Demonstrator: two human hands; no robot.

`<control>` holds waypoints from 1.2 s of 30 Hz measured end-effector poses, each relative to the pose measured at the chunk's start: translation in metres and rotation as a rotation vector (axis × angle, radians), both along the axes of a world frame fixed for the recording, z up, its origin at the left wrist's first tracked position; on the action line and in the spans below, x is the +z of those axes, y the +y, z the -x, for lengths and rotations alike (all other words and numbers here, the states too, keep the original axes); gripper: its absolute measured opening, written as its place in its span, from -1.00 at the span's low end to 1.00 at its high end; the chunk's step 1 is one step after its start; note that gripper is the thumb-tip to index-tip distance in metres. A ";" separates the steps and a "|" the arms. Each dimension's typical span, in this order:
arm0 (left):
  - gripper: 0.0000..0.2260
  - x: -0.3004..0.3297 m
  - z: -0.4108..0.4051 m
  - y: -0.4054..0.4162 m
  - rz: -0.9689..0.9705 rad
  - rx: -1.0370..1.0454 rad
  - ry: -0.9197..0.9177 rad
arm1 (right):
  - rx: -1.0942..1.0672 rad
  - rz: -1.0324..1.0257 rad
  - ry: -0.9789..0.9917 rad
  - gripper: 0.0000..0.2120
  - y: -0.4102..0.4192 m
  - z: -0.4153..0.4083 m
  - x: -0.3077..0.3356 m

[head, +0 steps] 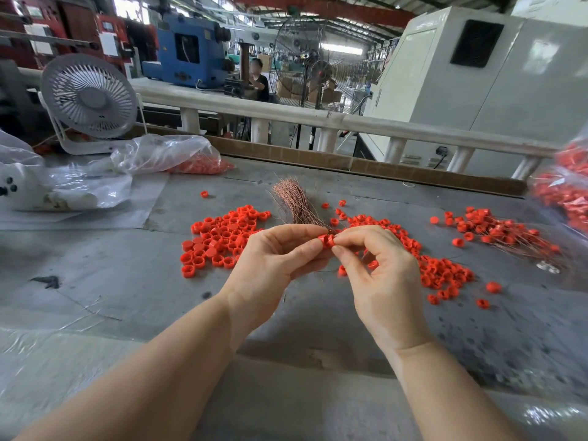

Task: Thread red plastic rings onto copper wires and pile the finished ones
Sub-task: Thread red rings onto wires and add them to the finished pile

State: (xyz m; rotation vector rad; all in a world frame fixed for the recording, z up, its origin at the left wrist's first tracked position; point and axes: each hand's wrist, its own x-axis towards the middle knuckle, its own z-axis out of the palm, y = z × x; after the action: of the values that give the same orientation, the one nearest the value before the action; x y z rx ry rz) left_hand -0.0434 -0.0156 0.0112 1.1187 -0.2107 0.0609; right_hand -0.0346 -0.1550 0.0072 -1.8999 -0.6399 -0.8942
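Left hand (273, 259) and right hand (375, 268) together mid-table, 2 fingertip pinches on 1 red ring (327, 240) — wire there too thin to see. Finished pile (499, 230) small, far right. Wire bundle (294, 202) and 2 loose-ring heaps (219, 240) remain — early stage.

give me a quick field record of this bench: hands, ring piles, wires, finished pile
left hand: pinches the red ring
right hand: pinches the same ring from the other side
loose rings, left pile: on the table, left of the hands
loose rings, right pile: right of the hands
copper wire bundle: lies behind the hands
finished pile: rings on wires, far right
bag of rings: back left
desk fan: back left
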 end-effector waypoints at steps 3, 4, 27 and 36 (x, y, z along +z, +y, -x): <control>-0.81 0.000 0.000 0.000 0.006 0.004 0.009 | 0.003 -0.011 0.013 -0.95 0.001 0.000 0.000; -0.81 0.000 0.000 0.000 0.006 0.005 0.009 | 0.004 -0.016 0.022 -0.95 0.001 0.000 0.000; -0.82 0.000 0.001 0.000 -0.016 0.003 0.018 | -0.081 0.052 -0.057 -0.98 0.001 0.003 0.002; -0.80 0.000 0.000 0.000 -0.014 0.001 0.033 | -0.070 0.076 -0.075 -0.97 0.001 0.002 0.001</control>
State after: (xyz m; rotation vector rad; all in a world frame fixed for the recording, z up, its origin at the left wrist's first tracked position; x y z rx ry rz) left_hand -0.0435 -0.0156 0.0110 1.1331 -0.1815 0.0416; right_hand -0.0364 -0.1539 0.0085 -1.9748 -0.6639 -1.0027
